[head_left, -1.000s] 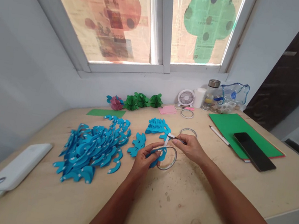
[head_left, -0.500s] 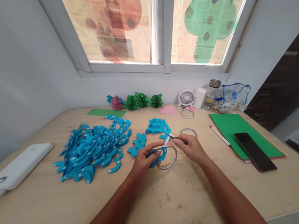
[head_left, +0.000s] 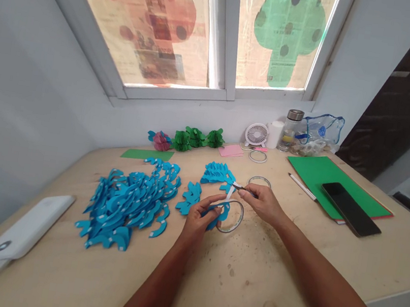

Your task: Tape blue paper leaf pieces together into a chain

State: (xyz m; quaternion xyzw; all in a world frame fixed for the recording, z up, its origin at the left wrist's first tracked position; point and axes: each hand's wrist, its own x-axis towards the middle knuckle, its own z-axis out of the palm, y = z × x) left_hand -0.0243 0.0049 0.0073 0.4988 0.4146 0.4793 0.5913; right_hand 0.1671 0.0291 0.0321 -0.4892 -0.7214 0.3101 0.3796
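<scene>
My left hand (head_left: 199, 217) is closed on a curved blue paper piece (head_left: 224, 210) and a thin ring of tape (head_left: 240, 219). From the ring a short white strip of tape (head_left: 230, 193) sticks up. My right hand (head_left: 265, 203) pinches a slim dark tool (head_left: 243, 188), whose tip is at the top end of the strip; its exact kind is too small to tell. Just beyond my hands lie a row of blue paper pieces (head_left: 215, 173) and a smaller blue cluster (head_left: 188, 200). A large heap of blue paper pieces (head_left: 130, 201) with white patches spreads to the left.
More tape rings (head_left: 257, 156) lie behind my right hand. To the right are a white pen (head_left: 302, 186), green sheets (head_left: 310, 172) and a phone (head_left: 351, 208). A power bank (head_left: 28, 227) is at left. Green paper shapes (head_left: 194, 139), a fan (head_left: 256, 134) and a bottle (head_left: 290, 130) line the back.
The view has shifted very slightly. Both hands keep nearly the same pose, with the tool tip still at the white strip of tape.
</scene>
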